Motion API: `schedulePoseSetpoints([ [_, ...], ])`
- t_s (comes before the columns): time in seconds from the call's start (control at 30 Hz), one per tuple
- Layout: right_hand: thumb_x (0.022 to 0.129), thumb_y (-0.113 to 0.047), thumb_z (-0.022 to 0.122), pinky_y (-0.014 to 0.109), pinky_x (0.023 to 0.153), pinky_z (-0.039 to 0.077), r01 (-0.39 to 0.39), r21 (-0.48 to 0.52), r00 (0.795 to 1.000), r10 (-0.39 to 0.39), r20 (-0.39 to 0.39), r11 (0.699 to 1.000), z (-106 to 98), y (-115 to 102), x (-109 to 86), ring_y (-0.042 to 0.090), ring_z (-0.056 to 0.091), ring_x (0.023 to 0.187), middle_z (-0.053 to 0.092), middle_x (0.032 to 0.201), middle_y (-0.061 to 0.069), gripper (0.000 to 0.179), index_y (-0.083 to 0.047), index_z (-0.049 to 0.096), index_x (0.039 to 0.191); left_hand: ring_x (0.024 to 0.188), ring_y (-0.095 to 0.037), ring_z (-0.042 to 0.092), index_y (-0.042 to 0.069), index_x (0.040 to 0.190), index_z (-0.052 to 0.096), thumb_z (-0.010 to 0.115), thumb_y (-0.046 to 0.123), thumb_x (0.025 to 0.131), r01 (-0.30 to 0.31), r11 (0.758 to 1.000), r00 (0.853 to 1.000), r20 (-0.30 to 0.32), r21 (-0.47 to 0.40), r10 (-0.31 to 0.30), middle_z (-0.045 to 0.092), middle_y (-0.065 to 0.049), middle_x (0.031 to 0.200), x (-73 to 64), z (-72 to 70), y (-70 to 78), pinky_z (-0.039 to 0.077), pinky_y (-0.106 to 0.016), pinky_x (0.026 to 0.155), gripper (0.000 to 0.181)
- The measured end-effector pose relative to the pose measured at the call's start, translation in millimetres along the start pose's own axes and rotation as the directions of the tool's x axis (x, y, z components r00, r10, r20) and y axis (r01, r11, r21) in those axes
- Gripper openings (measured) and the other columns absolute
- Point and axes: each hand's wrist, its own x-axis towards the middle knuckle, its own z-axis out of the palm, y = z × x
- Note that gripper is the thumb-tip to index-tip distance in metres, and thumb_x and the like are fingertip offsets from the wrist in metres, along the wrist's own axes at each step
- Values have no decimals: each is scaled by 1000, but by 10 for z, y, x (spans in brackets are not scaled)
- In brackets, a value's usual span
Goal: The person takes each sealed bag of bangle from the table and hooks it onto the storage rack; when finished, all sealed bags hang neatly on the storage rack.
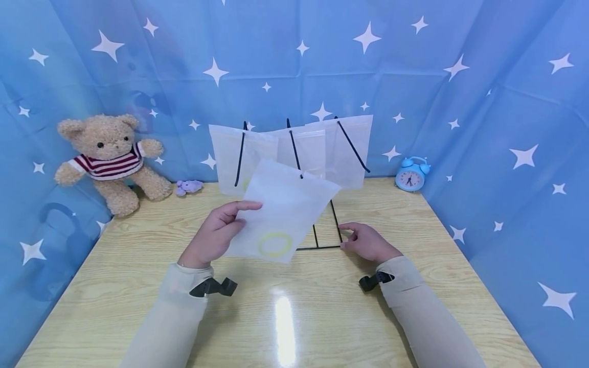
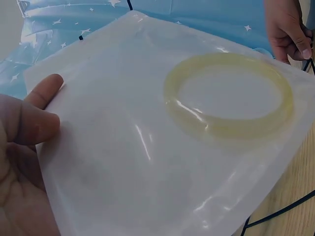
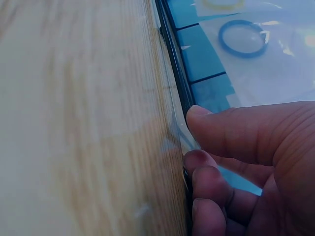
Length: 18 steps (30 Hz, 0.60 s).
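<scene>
My left hand pinches the left edge of a frosted plastic bag between thumb and fingers. A yellow ring shows through its film; the bag is tilted in front of a black wire rack. At the right front corner of the rack's base, my right hand grips the wire with thumb and curled fingers. Three similar bags hang from the rack's prongs: left, middle and right. In the right wrist view, a blue ring shows in one bag. The held bag hides much of the rack.
A teddy bear in a striped sweater sits at the back left, beside a small purple plush toy. Toward the back right stands a blue alarm clock. A starry blue curtain surrounds the wooden table.
</scene>
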Motion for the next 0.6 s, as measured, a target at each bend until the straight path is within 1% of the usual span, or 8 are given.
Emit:
schedulePoseSetpoints([
  [0.07, 99, -19, 73, 35, 68, 47, 3, 2, 1000, -3, -1, 1000, -1, 4, -1, 22, 58, 80, 65, 94, 8, 58, -12, 55, 154, 130, -8, 58, -1, 141, 64, 43, -12, 102, 2, 1000, 1000, 22, -26, -1, 60, -5, 150, 8, 6, 3, 51, -21, 97, 46],
  [0.17, 100, -19, 73, 35, 67, 47, 8, 7, 1000, -8, 1, 1000, 1, 7, -4, 22, 57, 79, 65, 93, 8, 58, -11, 55, 154, 129, -11, 61, 0, 145, 60, 41, -12, 102, 6, 999, 999, 36, -36, -5, 57, -11, 153, 17, 15, 2, 52, -22, 97, 48],
  [0.27, 100, -19, 73, 35, 68, 47, 2, 8, 1000, -2, -2, 1000, 3, 7, -5, 22, 58, 79, 65, 93, 8, 57, -12, 55, 154, 128, -6, 57, 2, 148, 57, 40, -12, 102, 8, 1000, 999, 36, -18, -7, 53, -13, 157, 17, 16, 0, 47, -20, 98, 50],
  [0.3, 100, -19, 73, 35, 68, 47, -1, 7, 1000, 1, -1, 1000, 2, 5, -7, 22, 58, 80, 65, 94, 8, 57, -12, 55, 154, 117, -4, 59, 2, 149, 56, 40, -12, 102, 5, 1000, 999, 35, -4, -5, 52, -13, 158, 15, 14, -2, 45, -19, 94, 51],
  [0.4, 100, -20, 72, 35, 69, 48, -12, 2, 1000, 12, -3, 1000, 1, -1, -9, 22, 59, 81, 65, 94, 8, 57, -13, 55, 154, 122, -2, 51, 3, 152, 52, 40, -12, 102, 2, 1000, 999, 40, 6, -2, 46, -11, 163, 7, 10, 2, 39, -21, 97, 54],
  [0.5, 100, -20, 72, 35, 70, 48, -17, -4, 1000, 17, 1, 1000, 1, -2, -11, 23, 59, 81, 66, 94, 8, 58, -14, 54, 155, 128, -9, 48, 5, 156, 48, 41, -10, 102, 4, 1000, 999, 52, 9, -4, 42, -9, 166, 7, 9, -1, 37, -23, 99, 56],
  [0.53, 100, -20, 72, 35, 71, 48, -19, -3, 1000, 19, 1, 1000, 2, -1, -11, 23, 59, 81, 66, 94, 8, 58, -15, 54, 155, 138, -13, 40, 5, 157, 47, 40, -11, 102, 6, 1000, 998, 54, 6, -6, 41, -9, 167, 8, 9, -5, 35, -26, 103, 57],
  [0.6, 100, -20, 72, 35, 71, 48, -19, 2, 1000, 19, 3, 1000, 1, 1, -13, 23, 59, 81, 65, 94, 8, 58, -15, 54, 155, 139, -18, 39, 6, 157, 47, 41, -11, 101, 14, 1000, 999, 49, 18, -15, 41, -7, 168, 11, 6, -19, 33, -33, 105, 59],
])
